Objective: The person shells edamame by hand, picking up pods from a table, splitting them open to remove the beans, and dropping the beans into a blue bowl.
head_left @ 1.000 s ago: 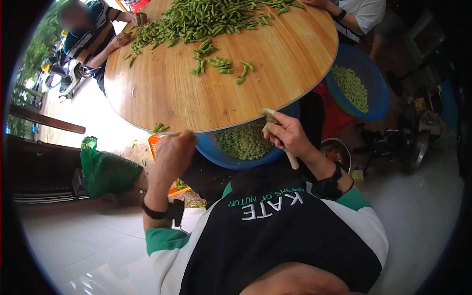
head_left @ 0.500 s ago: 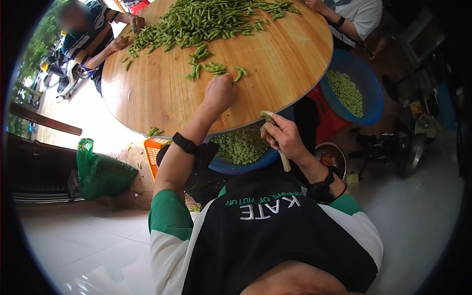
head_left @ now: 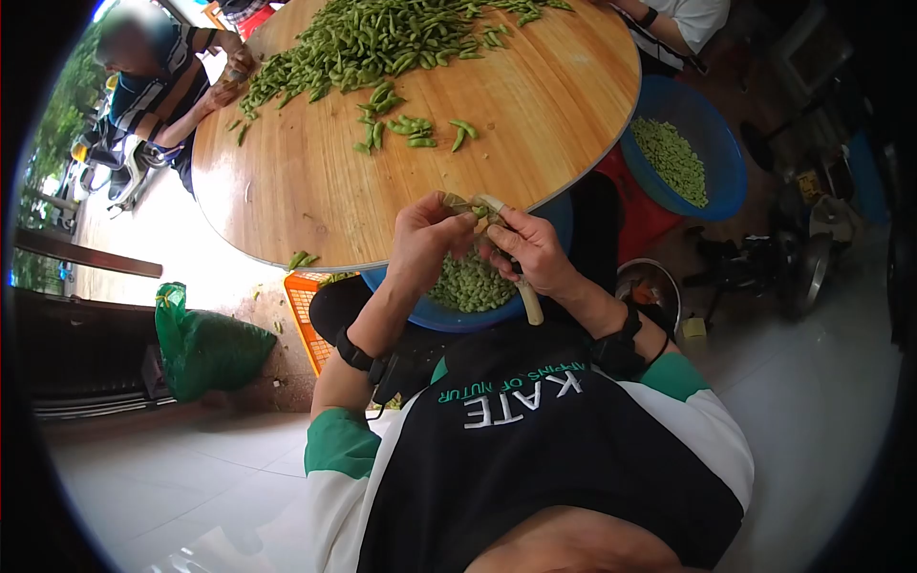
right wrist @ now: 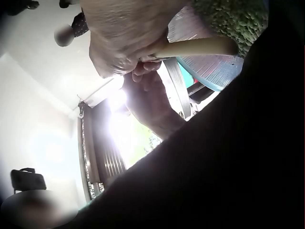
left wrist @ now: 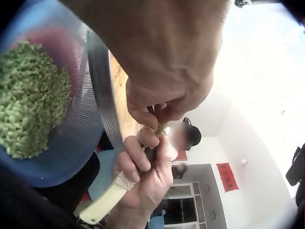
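Over the near table edge, my left hand (head_left: 418,246) pinches a small green soybean pod (head_left: 479,212) against the fingers of my right hand (head_left: 537,256). The right hand grips a tool with a cream handle (head_left: 531,304), which sticks out below the palm; its working end is hidden. In the left wrist view that handle (left wrist: 107,202) points down to the left. Fingertips of both hands meet at the pod. Just below them a blue basin (head_left: 449,325) holds shelled green beans (head_left: 473,285). Several loose pods (head_left: 413,131) lie farther in on the round wooden table (head_left: 382,205).
A large heap of pods (head_left: 373,48) covers the far part of the table. Another blue basin (head_left: 728,181) of beans stands at right, near a metal bowl (head_left: 676,286). At left are an orange crate (head_left: 302,310) and a green bag (head_left: 210,344). Two people sit across the table.
My left hand reached out to the loose pods on the table, then came back to the right hand with a pod. The right hand has kept its grip on the cream-handled tool.
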{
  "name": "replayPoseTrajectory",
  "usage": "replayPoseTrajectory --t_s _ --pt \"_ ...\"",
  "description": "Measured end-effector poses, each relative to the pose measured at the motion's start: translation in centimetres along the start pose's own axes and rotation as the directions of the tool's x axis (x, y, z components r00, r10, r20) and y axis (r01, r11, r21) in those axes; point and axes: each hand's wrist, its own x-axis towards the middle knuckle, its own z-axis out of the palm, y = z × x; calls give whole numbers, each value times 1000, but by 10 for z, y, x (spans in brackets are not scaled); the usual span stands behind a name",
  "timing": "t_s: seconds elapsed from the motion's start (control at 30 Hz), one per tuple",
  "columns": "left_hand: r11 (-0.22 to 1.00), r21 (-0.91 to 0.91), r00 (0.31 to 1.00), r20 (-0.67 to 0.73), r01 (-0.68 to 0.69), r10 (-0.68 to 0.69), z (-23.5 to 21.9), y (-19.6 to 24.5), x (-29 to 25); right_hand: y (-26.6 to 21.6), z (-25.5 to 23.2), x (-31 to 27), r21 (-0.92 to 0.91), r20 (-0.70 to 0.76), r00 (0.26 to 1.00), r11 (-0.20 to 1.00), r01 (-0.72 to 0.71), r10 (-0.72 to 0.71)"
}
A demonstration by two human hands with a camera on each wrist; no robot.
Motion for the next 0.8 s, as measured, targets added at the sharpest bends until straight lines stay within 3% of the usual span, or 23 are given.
replayPoseTrajectory --t_s 0.23,0.33,0.47,0.73,0.8 --pt "996 76 995 -91 -37 44 4 -7 -6 2 -2 -5 38 63 998 999 5 -7" --pt "998 10 991 -116 -60 61 11 -11 -8 1 -3 -7 13 77 997 1000 23 -24" --pt "998 1 996 -67 -64 63 6 -22 -8 4 -5 -8 1 45 999 1000 28 -28" --pt "975 -62 965 -168 -213 200 22 -28 -14 5 -1 -7 -9 -3 999 999 43 -43" --pt "977 -94 972 -151 -193 178 18 -30 -11 5 4 -5 -59 -56 994 994 94 -97"
